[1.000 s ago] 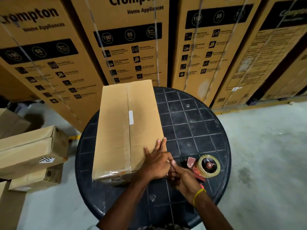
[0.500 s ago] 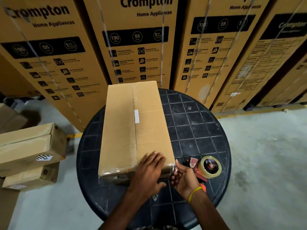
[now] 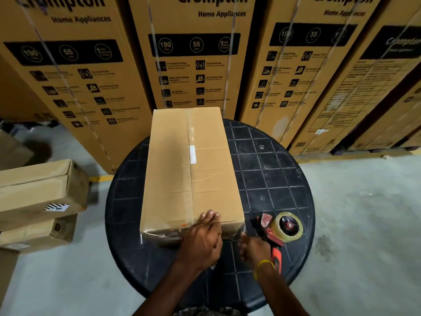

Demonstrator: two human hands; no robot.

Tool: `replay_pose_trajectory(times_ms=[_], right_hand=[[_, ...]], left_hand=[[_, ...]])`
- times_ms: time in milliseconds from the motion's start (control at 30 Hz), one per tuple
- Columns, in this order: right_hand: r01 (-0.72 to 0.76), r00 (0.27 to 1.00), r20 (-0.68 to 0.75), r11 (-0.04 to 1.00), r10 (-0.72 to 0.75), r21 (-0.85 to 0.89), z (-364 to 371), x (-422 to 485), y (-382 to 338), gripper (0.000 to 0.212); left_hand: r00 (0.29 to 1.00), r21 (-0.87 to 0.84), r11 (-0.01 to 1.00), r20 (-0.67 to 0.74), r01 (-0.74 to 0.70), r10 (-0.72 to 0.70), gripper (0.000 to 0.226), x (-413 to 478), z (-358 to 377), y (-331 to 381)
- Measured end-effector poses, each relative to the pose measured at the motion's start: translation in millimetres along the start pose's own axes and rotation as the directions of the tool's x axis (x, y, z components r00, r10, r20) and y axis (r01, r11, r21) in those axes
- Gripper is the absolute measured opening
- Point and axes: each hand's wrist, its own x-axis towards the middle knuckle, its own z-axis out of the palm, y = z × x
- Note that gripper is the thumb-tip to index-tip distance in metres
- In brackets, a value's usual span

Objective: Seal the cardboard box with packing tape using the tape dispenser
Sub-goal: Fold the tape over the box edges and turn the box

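Observation:
A long brown cardboard box (image 3: pixel 182 169) lies on a round black table (image 3: pixel 273 174), its top flaps closed along a centre seam with a small white label (image 3: pixel 192 153). Clear tape (image 3: pixel 159 233) shines across its near end. My left hand (image 3: pixel 202 240) presses flat on that near end, fingertips hooked over the top edge at the seam. My right hand (image 3: pixel 254 249) is curled just off the box's near right corner; I cannot tell whether it pinches tape. The tape dispenser (image 3: pixel 284 226), orange-handled with a clear roll, lies on the table right beside that hand.
Tall printed appliance cartons (image 3: pixel 193 65) stand close behind the table. Two brown boxes (image 3: pixel 36 195) are stacked on the floor to the left. Bare concrete floor (image 3: pixel 364 224) lies to the right.
My left hand slid from the box's top right down onto its near end at the seam. My right hand drew back slightly from the box corner. The dispenser stayed put.

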Motion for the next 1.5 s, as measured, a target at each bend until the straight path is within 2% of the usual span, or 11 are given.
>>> replay_pose_trajectory(times_ms=[100,167,333,433,533,733,900,1167,1300,1400,1500], right_hand=[[0.293,0.955,-0.076,0.951,-0.286,0.097,-10,-8,-1,0.019],[0.422,0.906,-0.038,0.901,-0.421,0.103,-9,-18,-9,0.032],[0.636,0.765,0.077,0.731,-0.639,-0.248,10,-41,-11,0.044],[0.618,0.766,0.098,0.687,-0.635,-0.383,10,-44,-5,0.052],[0.567,0.81,0.187,0.66,-0.556,-0.492,3,-35,-10,0.044],[0.533,0.826,0.011,0.774,-0.564,-0.341,-17,-28,-25,0.02],[0.53,0.848,0.109,0.818,-0.519,-0.223,-16,-26,-32,0.022],[0.486,0.872,0.22,0.828,-0.438,-0.278,7,-24,-36,0.034],[0.404,0.888,0.285,0.907,-0.359,-0.117,8,-19,-36,0.03],[0.407,0.838,0.399,0.913,-0.371,-0.005,1,-14,-30,0.024],[0.514,0.782,0.423,0.858,-0.458,-0.021,-6,-5,-22,0.026]], left_hand=[[0.998,-0.008,0.999,0.041,0.054,-0.053,0.054,2,-2,2],[0.995,0.003,0.997,0.07,0.077,-0.077,0.061,2,-4,4],[0.986,0.021,0.993,0.121,0.112,-0.114,0.061,2,-5,2],[0.986,0.062,0.994,0.136,0.093,-0.101,0.059,2,-6,1],[0.982,0.086,0.991,0.145,0.107,-0.119,0.058,1,-8,2],[0.962,0.055,0.983,0.2,0.176,-0.183,0.058,0,2,-2],[0.955,0.053,0.982,0.23,0.182,-0.19,0.061,0,3,-3],[0.957,0.057,0.981,0.216,0.184,-0.192,0.062,2,2,-1],[0.983,0.063,0.991,0.131,0.122,-0.129,0.064,1,-8,1],[1.0,0.076,0.997,-0.014,0.004,-0.003,0.049,-3,-3,-2],[0.993,0.062,0.995,-0.082,-0.075,0.08,0.031,-6,8,-7]])
